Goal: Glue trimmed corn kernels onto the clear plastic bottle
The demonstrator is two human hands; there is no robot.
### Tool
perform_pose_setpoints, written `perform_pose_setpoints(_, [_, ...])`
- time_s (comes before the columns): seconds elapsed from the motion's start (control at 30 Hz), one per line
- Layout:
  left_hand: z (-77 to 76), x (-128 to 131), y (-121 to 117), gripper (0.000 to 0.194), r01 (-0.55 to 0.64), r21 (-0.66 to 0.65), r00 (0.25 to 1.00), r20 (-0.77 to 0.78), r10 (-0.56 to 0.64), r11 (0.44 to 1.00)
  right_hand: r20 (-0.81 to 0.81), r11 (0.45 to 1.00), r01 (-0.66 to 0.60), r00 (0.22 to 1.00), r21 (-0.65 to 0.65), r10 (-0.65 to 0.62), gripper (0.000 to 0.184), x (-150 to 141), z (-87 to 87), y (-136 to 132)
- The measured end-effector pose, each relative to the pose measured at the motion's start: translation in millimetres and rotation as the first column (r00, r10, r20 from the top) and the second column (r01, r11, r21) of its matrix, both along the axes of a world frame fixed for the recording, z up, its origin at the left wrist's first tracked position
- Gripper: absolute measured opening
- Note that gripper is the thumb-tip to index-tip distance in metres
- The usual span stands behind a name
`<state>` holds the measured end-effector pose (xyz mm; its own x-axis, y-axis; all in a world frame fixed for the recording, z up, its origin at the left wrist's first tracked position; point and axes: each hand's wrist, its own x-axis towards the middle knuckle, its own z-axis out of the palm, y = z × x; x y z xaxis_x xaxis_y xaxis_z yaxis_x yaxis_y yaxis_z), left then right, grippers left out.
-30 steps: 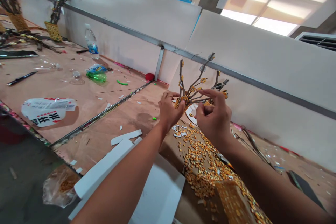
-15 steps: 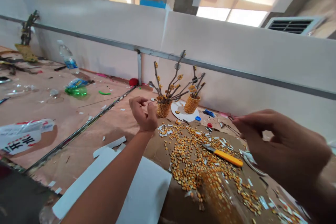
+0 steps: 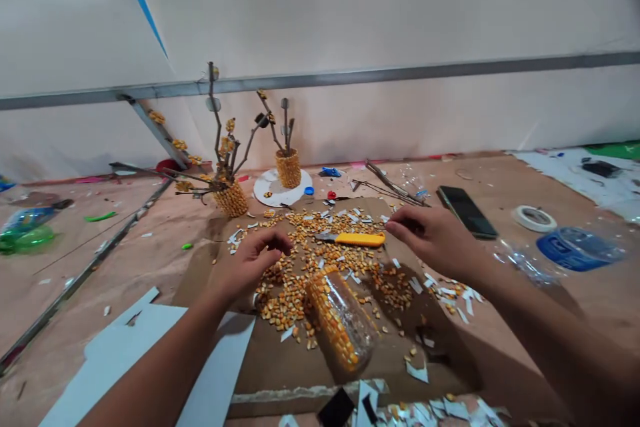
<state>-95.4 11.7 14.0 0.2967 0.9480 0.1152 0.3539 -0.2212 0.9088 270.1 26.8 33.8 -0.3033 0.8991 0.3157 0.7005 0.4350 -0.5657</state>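
Note:
My left hand (image 3: 250, 261) hovers low over the left edge of a heap of corn kernels (image 3: 300, 273) on a brown cardboard sheet (image 3: 280, 360), fingers curled loosely with nothing visible in them. My right hand (image 3: 435, 238) reaches in from the right, fingers bent together, its fingertips just right of a yellow utility knife (image 3: 357, 239) lying among the kernels. A clear plastic bottle (image 3: 340, 320) half full of kernels lies on its side near me. Behind stand two kernel-covered pots with twigs, one left (image 3: 231, 199) and one on a white disc (image 3: 289, 168).
A black phone (image 3: 466, 211), tape roll (image 3: 534, 217) and blue-lidded clear container (image 3: 575, 248) lie right. White foam board pieces (image 3: 150, 353) sit at the front left. Paper scraps litter the cardboard's front. A white partition wall (image 3: 350, 20) bounds the back; a green bottle (image 3: 25, 235) lies far left.
The view swung right and down. Both hands left the twig pot and dropped toward the kernel heap; my right hand swept in from the far right toward the yellow knife.

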Motion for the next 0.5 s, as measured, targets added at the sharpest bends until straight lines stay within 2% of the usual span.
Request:
perform_pose_setpoints(0.1, [0.9, 12, -4, 0.024, 0.084, -0.13, 0.996, -0.024, -0.088, 0.988, 0.155, 0.988, -0.072, 0.983, -0.137, 0.094, 0.015, -7, -14.1, 7])
perform_pose_setpoints(0.17, [0.2, 19, -6, 0.03, 0.122, -0.205, 0.99, -0.037, -0.133, 0.971, 0.215, 0.975, -0.112, 0.964, -0.191, 0.153, 0.017, -17, -22.9, 12])
perform_pose_setpoints(0.23, [-3.9, 21, -5, 0.029, 0.064, -0.215, 0.995, -0.063, -0.08, 0.974, 0.268, 0.974, -0.124, 0.948, -0.188, 0.172, 0.024, -29, -30.6, 20])
perform_pose_setpoints(0.3, [-9.7, 20, -1, 0.023, -0.011, -0.144, 0.984, -0.177, -0.015, 0.99, 0.343, 0.972, -0.128, 0.92, -0.196, 0.19, 0.027, -40, -36.6, 28])
perform_pose_setpoints(0.37, [-13.7, 16, 3, 0.02, -0.014, -0.008, 0.926, -0.377, 0.01, 1.0, 0.398, 0.965, -0.144, 0.89, -0.221, 0.224, 0.02, -48, -40.7, 35])
perform_pose_setpoints(0.43, [-14.0, 12, 5, 0.021, 0.064, 0.105, 0.811, -0.585, 0.01, 0.992, 0.414, 0.955, -0.162, 0.874, -0.249, 0.256, 0.01, -53, -43.0, 41])
perform_pose_setpoints(0.5, [-11.5, 10, 5, 0.023, 0.15, 0.148, 0.697, -0.717, 0.002, 0.978, 0.403, 0.948, -0.167, 0.874, -0.271, 0.27, 0.01, -55, -43.4, 45])
